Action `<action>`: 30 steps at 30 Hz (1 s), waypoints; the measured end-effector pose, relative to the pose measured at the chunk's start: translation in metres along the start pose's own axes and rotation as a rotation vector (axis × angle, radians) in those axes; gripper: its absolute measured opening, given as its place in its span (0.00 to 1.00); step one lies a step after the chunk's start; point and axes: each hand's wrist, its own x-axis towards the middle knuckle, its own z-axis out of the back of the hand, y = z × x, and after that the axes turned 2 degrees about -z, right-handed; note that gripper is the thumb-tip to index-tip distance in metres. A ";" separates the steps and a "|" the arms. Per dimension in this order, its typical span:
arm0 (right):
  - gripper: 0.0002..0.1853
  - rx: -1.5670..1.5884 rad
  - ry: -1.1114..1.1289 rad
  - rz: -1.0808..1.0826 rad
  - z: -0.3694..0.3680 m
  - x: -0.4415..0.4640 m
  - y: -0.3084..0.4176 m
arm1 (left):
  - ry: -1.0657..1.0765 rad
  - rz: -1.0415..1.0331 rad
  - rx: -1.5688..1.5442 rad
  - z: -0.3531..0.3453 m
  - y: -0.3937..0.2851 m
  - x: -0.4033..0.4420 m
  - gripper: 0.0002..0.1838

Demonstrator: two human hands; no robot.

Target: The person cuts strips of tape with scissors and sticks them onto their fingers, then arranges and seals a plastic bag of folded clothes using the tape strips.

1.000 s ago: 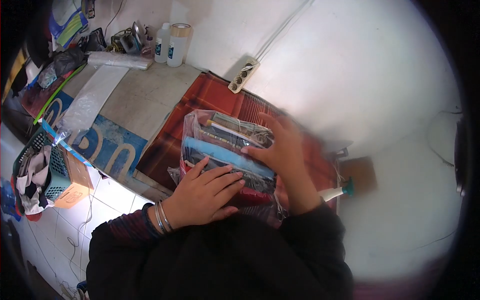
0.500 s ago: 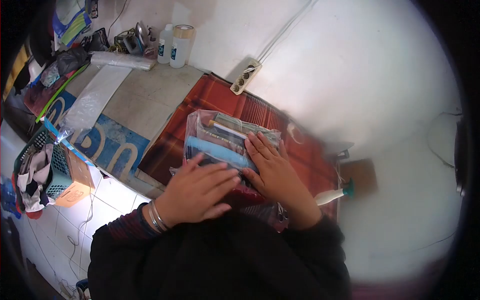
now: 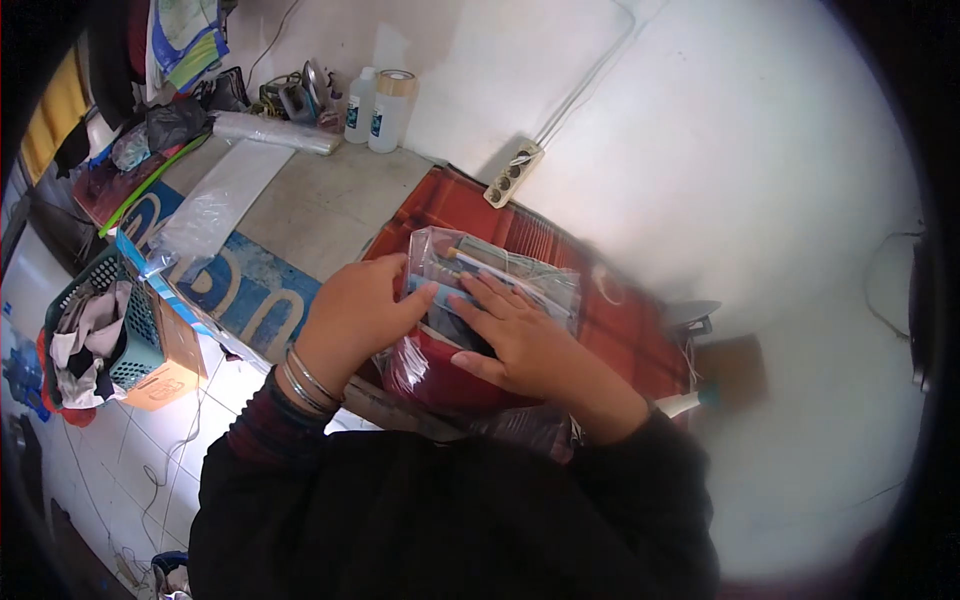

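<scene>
A clear plastic bag (image 3: 425, 250) packed with folded cloth in light blue, dark red and other colours lies on a red checked cloth (image 3: 630, 340). My left hand (image 3: 355, 305), with bangles at the wrist, is at the bag's left edge, thumb apart from the fingers; its fingertips are partly hidden. Flat across the top of the bag rests my right hand (image 3: 515, 335), its fingers spread. Dark red cloth (image 3: 440, 375) shows through the plastic on the near side, below both hands.
At the back left stand two bottles (image 3: 386, 118), an iron (image 3: 300, 100) and plastic sheeting (image 3: 225, 195). A power strip (image 3: 513, 175) lies by the wall. Another iron (image 3: 692, 318) is at the right. A green basket (image 3: 140, 335) holds clothes at the left.
My left hand has moved from the top of the bag to its left edge. My right hand has come down onto the bag and lies flat. The view has shifted slightly.
</scene>
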 end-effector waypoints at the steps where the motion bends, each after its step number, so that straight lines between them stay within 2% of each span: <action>1: 0.36 -0.043 0.005 0.026 -0.004 0.005 0.004 | 0.039 0.020 0.096 0.000 -0.004 0.001 0.23; 3: 0.35 -0.086 0.012 0.057 -0.006 0.010 0.006 | 0.076 0.047 0.193 -0.001 -0.010 0.004 0.21; 6: 0.35 -0.107 0.026 0.103 -0.007 0.014 0.008 | 0.065 0.040 0.015 -0.015 -0.010 0.007 0.19; 8: 0.28 0.033 -0.013 0.118 -0.004 0.014 0.006 | -0.092 -0.116 -0.188 -0.027 -0.011 0.003 0.20; 9: 0.28 0.030 -0.015 0.118 0.000 0.013 0.004 | -0.055 -0.069 -0.207 -0.029 -0.014 0.001 0.22; 10: 0.24 0.122 0.002 0.098 0.006 0.012 0.000 | -0.057 -0.073 -0.207 -0.034 -0.010 0.000 0.22; 12: 0.21 0.211 0.022 0.081 0.015 0.011 -0.014 | -0.168 -0.232 -0.185 -0.050 0.002 0.000 0.23; 13: 0.19 0.166 -0.106 0.068 0.014 0.010 -0.025 | -0.171 -0.231 -0.187 -0.050 0.002 0.000 0.23; 14: 0.17 0.124 -0.235 0.055 0.012 0.012 -0.034 | -0.141 -0.218 -0.169 -0.050 0.002 0.002 0.23; 19: 0.19 0.036 -0.227 0.035 0.004 0.046 -0.052 | -0.028 -0.254 -0.088 -0.048 -0.001 0.007 0.24; 24: 0.21 -0.122 -0.201 0.002 0.010 0.071 -0.068 | 0.109 -0.331 0.203 -0.048 -0.004 0.003 0.26; 26: 0.21 0.176 -0.226 -0.027 0.018 0.069 -0.076 | 0.124 -0.337 0.297 -0.044 -0.012 -0.002 0.27; 27: 0.21 0.176 -0.222 -0.027 0.019 0.064 -0.077 | 0.133 -0.341 0.391 -0.043 -0.015 -0.004 0.29; 30: 0.20 0.319 -0.308 -0.071 0.022 0.043 -0.059 | 0.126 -0.353 0.413 -0.045 -0.016 -0.009 0.34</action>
